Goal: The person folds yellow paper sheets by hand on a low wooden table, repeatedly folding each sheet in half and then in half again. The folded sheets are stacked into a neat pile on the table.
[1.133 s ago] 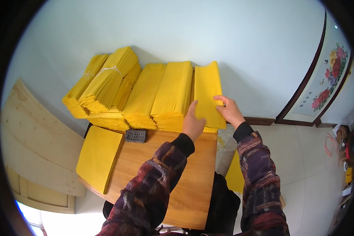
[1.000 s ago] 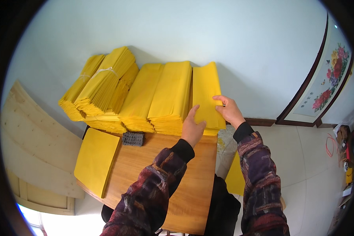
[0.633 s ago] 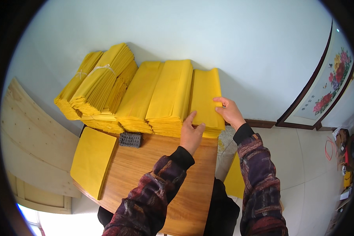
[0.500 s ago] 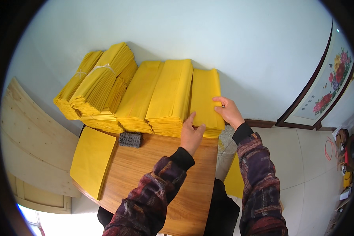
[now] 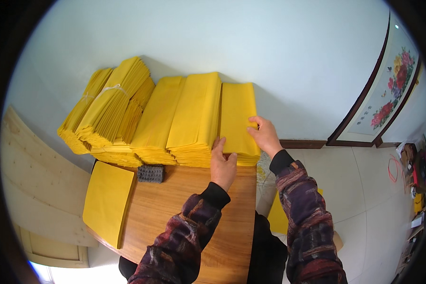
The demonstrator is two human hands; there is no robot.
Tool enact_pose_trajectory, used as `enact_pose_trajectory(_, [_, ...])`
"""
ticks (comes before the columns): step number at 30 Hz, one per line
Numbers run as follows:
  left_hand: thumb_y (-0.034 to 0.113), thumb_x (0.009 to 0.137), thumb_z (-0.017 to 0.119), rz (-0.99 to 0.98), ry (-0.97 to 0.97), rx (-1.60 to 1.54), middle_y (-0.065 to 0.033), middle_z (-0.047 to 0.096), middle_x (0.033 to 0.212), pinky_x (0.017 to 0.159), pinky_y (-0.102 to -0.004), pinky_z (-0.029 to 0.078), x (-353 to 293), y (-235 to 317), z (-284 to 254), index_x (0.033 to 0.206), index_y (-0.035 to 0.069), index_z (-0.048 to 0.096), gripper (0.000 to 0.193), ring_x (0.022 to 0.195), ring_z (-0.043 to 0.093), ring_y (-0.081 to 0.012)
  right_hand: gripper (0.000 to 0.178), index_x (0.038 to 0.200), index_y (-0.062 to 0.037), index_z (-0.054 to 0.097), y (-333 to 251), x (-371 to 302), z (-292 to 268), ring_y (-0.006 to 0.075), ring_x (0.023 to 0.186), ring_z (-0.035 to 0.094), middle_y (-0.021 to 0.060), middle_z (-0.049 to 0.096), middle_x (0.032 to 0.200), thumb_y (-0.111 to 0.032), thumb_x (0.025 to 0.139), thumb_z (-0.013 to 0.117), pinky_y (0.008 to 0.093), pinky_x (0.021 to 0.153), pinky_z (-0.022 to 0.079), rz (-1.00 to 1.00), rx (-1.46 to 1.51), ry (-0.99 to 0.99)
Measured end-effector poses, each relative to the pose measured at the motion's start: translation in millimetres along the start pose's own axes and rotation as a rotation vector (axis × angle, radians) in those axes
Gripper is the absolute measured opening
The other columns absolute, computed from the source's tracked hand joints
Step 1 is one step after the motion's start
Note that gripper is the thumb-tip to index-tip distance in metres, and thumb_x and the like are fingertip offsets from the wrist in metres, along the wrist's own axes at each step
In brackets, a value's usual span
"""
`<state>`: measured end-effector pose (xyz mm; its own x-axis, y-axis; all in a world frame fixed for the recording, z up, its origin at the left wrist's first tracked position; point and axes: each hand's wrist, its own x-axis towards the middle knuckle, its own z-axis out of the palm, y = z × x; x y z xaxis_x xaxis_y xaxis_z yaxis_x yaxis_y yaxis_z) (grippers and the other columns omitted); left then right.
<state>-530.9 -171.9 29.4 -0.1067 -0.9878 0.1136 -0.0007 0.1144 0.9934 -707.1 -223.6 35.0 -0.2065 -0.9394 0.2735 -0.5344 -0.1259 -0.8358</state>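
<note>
A stack of yellow folded paper (image 5: 236, 111) stands at the right end of a row of similar stacks on the wooden table. My right hand (image 5: 265, 136) is at its right edge, with thumb and forefinger curled in on that edge; its other fingers are partly hidden. At the near left corner of the same stack is my left hand (image 5: 223, 165), fingers stretched and thumb apart, touching the side by the gap to the neighbouring stack (image 5: 194, 113). Nothing shows inside the left hand.
Tied yellow bundles (image 5: 113, 102) lie piled at the left against the wall. A flat yellow pile (image 5: 109, 203) is on the left of the wooden table (image 5: 175, 194), near a dark grey textured block (image 5: 151, 173). More yellow paper (image 5: 278, 215) shows below the table's right side.
The whole view has shifted, with the stacks now slightly further left in the picture. Both hands stay at the rightmost stack, the left one a little lower along its near corner.
</note>
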Motion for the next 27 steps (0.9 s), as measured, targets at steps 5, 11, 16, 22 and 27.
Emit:
enact_pose_trajectory(5, [-0.004, 0.084, 0.057, 0.164, 0.044, 0.187, -0.0245, 0.028, 0.148, 0.082, -0.0281, 0.05, -1.6, -2.9, 1.3, 0.133, -0.009, 0.041, 0.052, 0.103, 0.06, -0.0258, 0.038, 0.112, 0.0006, 0.062, -5.2, -2.9, -0.2, 0.0343, 0.103, 0.061, 0.0224, 0.063, 0.11, -0.02, 0.08, 0.068, 0.0394, 0.09, 0.047, 0.007, -0.062, 0.002])
enact_pose_trajectory(11, [-0.003, 0.084, 0.058, 0.227, -0.062, 0.349, -0.0203, 0.037, 0.143, 0.081, -0.0302, 0.051, -38.1, 35.2, -7.7, 0.129, -0.003, 0.048, 0.046, 0.106, 0.058, -0.0271, 0.042, 0.115, -0.0057, 0.062, -11.1, -12.2, -3.8, 0.0352, 0.111, 0.055, 0.0207, 0.055, 0.124, -0.032, 0.083, 0.065, 0.0394, 0.092, 0.047, -0.06, -0.307, -0.048])
enact_pose_trajectory(16, [-0.002, 0.082, 0.06, 0.681, -0.207, 0.655, -0.0193, 0.043, 0.138, 0.089, -0.0368, 0.048, -32.3, 62.5, -9.5, 0.122, 0.001, 0.054, 0.041, 0.106, 0.058, -0.0342, 0.055, 0.125, 0.001, 0.053, 0.4, -10.9, -1.6, 0.0351, 0.116, 0.053, 0.0237, 0.052, 0.127, -0.035, 0.086, 0.064, 0.0403, 0.095, 0.045, -0.208, -0.36, 0.052])
enact_pose_trajectory(22, [0.0, 0.081, 0.063, 0.598, -0.295, 0.597, -0.0208, 0.054, 0.126, 0.096, -0.0402, 0.044, -46.1, 41.7, -34.2, 0.122, 0.001, 0.055, 0.042, 0.115, 0.054, -0.0394, 0.063, 0.129, 0.0091, 0.044, 27.6, 24.4, 3.8, 0.0255, 0.116, 0.053, 0.0177, 0.057, 0.124, -0.043, 0.095, 0.054, 0.0348, 0.099, 0.039, 0.1, 0.329, -0.058])
enact_pose_trajectory(27, [0.004, 0.08, 0.067, 0.305, -0.283, 0.546, -0.0197, 0.056, 0.124, 0.096, -0.0398, 0.044, -95.4, 5.0, -81.2, 0.122, 0.0, 0.055, 0.043, 0.116, 0.052, -0.0389, 0.066, 0.133, 0.0026, 0.043, 41.8, 58.4, 16.7, 0.0213, 0.109, 0.054, 0.0124, 0.057, 0.121, -0.052, 0.096, 0.048, 0.0338, 0.095, 0.042, 0.188, 0.652, -0.196])
